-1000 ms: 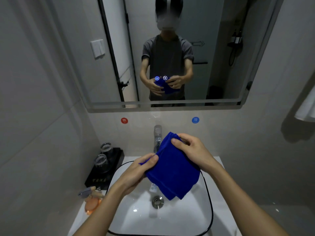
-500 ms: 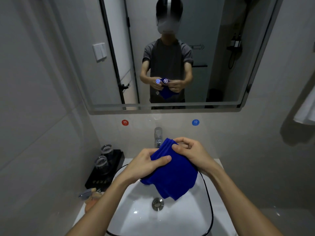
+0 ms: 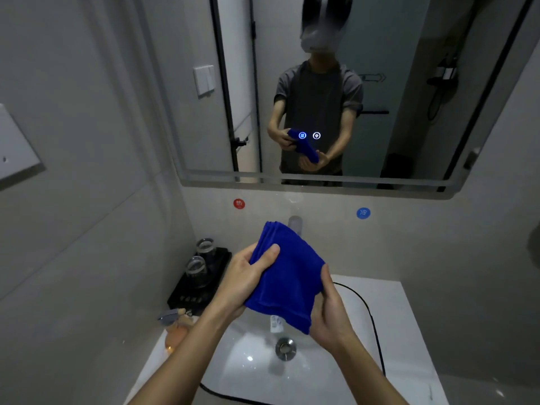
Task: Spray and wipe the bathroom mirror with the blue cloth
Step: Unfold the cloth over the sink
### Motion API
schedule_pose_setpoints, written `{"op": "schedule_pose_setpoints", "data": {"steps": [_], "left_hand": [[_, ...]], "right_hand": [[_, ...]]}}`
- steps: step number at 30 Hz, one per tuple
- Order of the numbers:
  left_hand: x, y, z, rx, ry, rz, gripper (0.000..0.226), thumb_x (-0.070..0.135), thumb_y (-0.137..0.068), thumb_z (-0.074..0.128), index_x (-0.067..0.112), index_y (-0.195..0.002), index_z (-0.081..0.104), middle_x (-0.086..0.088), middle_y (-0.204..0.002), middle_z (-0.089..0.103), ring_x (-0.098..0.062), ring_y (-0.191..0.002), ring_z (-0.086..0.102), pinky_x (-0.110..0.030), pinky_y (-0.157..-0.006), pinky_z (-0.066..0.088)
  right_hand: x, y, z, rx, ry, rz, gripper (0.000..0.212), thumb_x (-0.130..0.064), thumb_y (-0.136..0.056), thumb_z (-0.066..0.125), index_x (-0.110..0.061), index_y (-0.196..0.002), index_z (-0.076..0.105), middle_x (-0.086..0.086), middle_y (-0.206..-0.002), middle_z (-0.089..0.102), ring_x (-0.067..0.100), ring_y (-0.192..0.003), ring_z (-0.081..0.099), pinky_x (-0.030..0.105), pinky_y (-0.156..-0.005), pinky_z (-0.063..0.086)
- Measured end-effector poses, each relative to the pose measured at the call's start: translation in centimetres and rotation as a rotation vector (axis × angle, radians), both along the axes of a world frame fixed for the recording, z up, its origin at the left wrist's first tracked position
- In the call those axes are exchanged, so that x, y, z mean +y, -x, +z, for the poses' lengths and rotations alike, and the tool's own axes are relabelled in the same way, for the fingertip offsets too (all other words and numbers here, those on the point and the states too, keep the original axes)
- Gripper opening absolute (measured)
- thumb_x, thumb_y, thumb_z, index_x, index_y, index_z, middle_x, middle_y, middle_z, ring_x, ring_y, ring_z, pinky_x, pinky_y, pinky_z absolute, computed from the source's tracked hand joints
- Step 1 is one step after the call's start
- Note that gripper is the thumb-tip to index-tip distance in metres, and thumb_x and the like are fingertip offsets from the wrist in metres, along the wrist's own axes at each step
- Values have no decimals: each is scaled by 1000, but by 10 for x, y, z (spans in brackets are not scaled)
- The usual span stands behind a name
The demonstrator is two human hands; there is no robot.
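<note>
**Folded blue cloth held in both hands over the basin**

Above the white sink, you hold the blue cloth [image 3: 287, 276] between both hands. Your left hand [image 3: 244, 280] grips its upper left part, thumb pressed flat across the front of the fabric and fingers curled behind it. Your right hand [image 3: 331, 312] cups the lower right edge from beneath, palm turned up, its thumb rising along the cloth's right side and its fingers hidden under the folds. The cloth is folded into several layers; its stacked edges show at the top corner, which points up toward the wall, and its lower corner hangs down over the basin.

Right behind the cloth's top corner stands the faucet [image 3: 295, 223], mostly hidden by the fabric. Below your hands, the sink [image 3: 377, 323] has a dark rim and a metal drain [image 3: 285, 348] at its bottom. To your left, a black tray [image 3: 204, 290] on the counter holds two glass tumblers [image 3: 201, 258], and nearer to you lies something orange and blurred [image 3: 175, 336] that you cannot identify.

On the wall above the faucet sit a red round sticker [image 3: 239, 203] and a blue round sticker [image 3: 363, 213]. Higher up hangs the mirror [image 3: 409, 127], with two small lit icons [image 3: 309, 135] glowing on its glass. It reflects you, in a grey short-sleeved shirt, holding the cloth at waist height.
</note>
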State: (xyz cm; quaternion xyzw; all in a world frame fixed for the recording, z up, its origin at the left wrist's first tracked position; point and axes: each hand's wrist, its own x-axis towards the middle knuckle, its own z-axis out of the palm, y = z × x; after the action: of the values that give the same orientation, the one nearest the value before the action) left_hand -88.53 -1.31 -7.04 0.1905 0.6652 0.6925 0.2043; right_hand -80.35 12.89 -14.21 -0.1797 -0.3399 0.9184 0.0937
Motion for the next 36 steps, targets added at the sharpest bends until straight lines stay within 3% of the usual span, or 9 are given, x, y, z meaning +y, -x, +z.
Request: {"op": "schedule_pose_setpoints", "data": {"steps": [5, 8, 13, 17, 21, 26, 31, 33, 36], "left_hand": [[-40, 9, -29, 194, 155, 198, 26, 40, -99, 51, 20, -105, 66, 2, -97, 74, -9, -85, 70, -26, -74, 56], [-64, 17, -46, 150, 179, 268, 23, 41, -100, 50, 25, -108, 64, 3, -103, 72, -10, -92, 70, -32, -82, 57], [-114, 21, -62, -32, 145, 422, 22, 38, -101, 50, 23, -107, 65, 4, -98, 73, -9, -84, 71, -17, -64, 54], [-167, 33, -90, -30, 362, 485, 23, 38, -103, 44, 25, -111, 61, 3, -113, 67, -17, -103, 64, -32, -90, 50], [-221, 45, -135, -38, 674, 403, 33, 37, -104, 41, 18, -124, 59, -2, -118, 65, -23, -110, 60, -40, -103, 45], [-256, 43, -177, -35, 923, 288, 36, 26, -105, 39, 10, -135, 51, -12, -132, 59, -29, -121, 55, -31, -97, 38], [-272, 46, -214, -146, 948, 184, 33, 30, -105, 39, 11, -125, 57, -10, -120, 65, -24, -106, 62, -38, -95, 48], [-278, 51, -228, -178, 936, 172, 31, 32, -104, 40, 12, -120, 58, -10, -115, 66, -22, -102, 63, -44, -96, 50], [-282, 54, -236, -174, 954, 187, 31, 29, -105, 40, 9, -118, 60, -12, -113, 66, -23, -100, 63, -37, -90, 50]], "right_hand": [[-27, 25, 1, -163, -501, -127, 34, -55, -99, 42, -33, -117, 61, -2, -116, 70, 21, -104, 69, 49, -90, 58], [-54, 39, -4, -181, -659, -142, 26, -51, -102, 39, -33, -104, 58, -2, -109, 67, 16, -100, 66, 41, -88, 57], [-102, 57, -18, -193, -757, -9, 27, -44, -104, 40, -24, -94, 54, 10, -97, 65, 27, -89, 64, 46, -84, 55], [-142, 61, -50, -214, -807, 189, 26, -43, -104, 42, -21, -99, 53, 12, -102, 65, 26, -91, 65, 50, -83, 55], [-181, 60, -87, -304, -710, 398, 19, -40, -106, 40, -25, -115, 47, -7, -108, 58, 15, -99, 61, 50, -93, 56], [-221, 58, -137, -396, -705, 572, 18, -33, -107, 38, -24, -121, 43, -1, -118, 58, 21, -103, 63, 52, -85, 59], [-245, 64, -176, -489, -713, 631, 7, -29, -105, 40, -29, -110, 44, 2, -119, 60, 24, -103, 63, 56, -89, 56], [-251, 66, -183, -478, -733, 637, 11, -23, -105, 40, -27, -115, 44, 1, -117, 60, 23, -104, 63, 55, -92, 55], [-259, 71, -199, -494, -764, 647, 26, -17, -103, 44, -19, -129, 44, 8, -127, 60, 26, -112, 62, 55, -97, 53]]}}
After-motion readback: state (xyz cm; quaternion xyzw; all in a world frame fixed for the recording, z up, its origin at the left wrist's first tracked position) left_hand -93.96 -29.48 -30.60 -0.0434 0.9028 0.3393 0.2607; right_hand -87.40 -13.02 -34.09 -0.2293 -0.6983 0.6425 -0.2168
